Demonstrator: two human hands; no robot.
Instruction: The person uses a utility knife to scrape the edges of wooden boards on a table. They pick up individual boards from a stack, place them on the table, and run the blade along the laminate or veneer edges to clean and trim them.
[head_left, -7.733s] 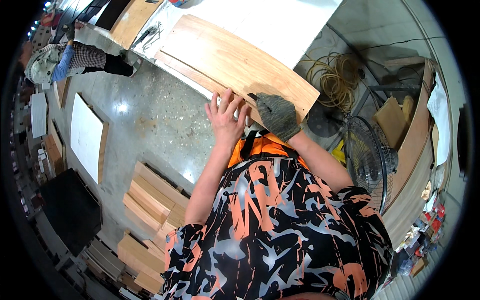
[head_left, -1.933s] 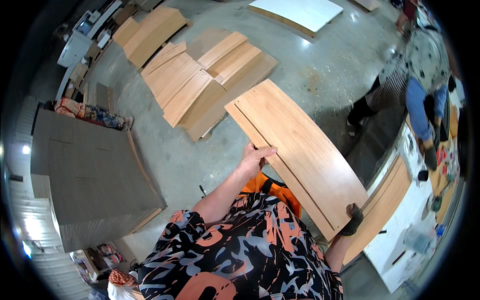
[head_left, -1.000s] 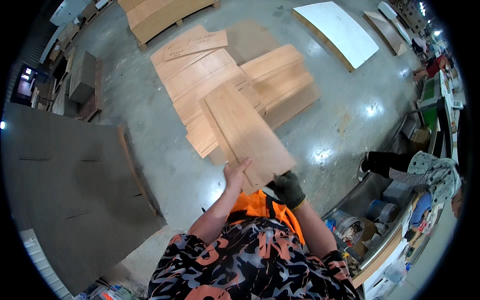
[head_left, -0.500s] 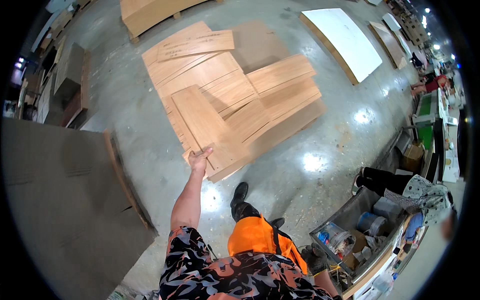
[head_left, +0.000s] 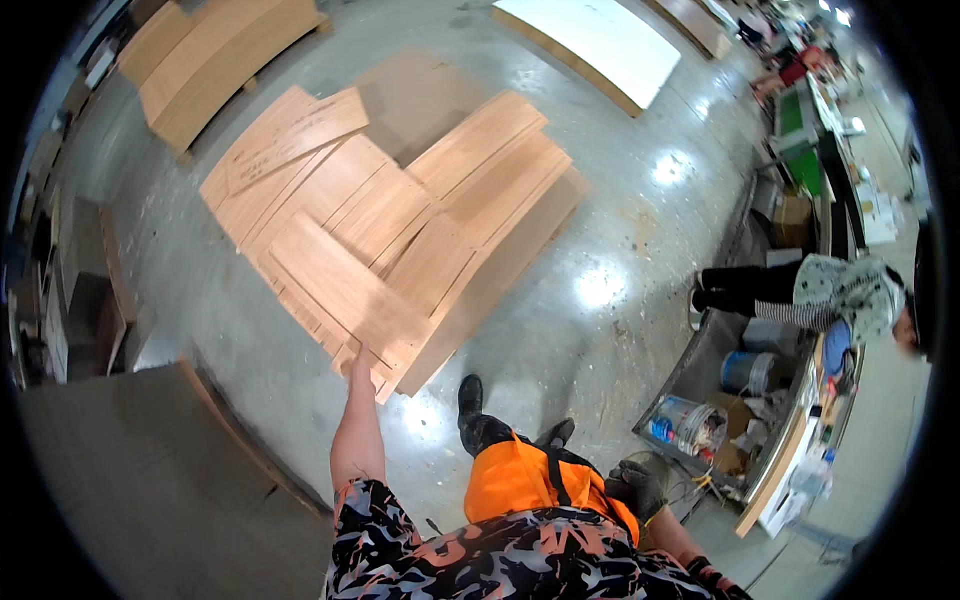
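At the far left a large grey board is lying flat, filling the lower left corner, with a stack of light wood panels sitting on the concrete floor above it near the top edge. The person's left hand is reaching out from the bare forearm, fingers stretched flat and loose, not gripping anything; the fingertips are meeting the near end of the long wooden plank, which is lying flat on the near left part of the pile of wood planks spread over the floor. That plank is running diagonally, away from the hand toward the upper left, resting on top of other planks of the same colour. Just right of the hand, a dark shoe is standing on the floor close to the pile's corner, with an orange apron hanging below it. Further right, the right hand is wearing a dark knit glove and hanging low beside the apron; it is looking empty, though whether it is clenched cannot be told. Above, a white panel is lying on the floor. At the right rim another person in a patterned top is bending beside a bin of buckets.
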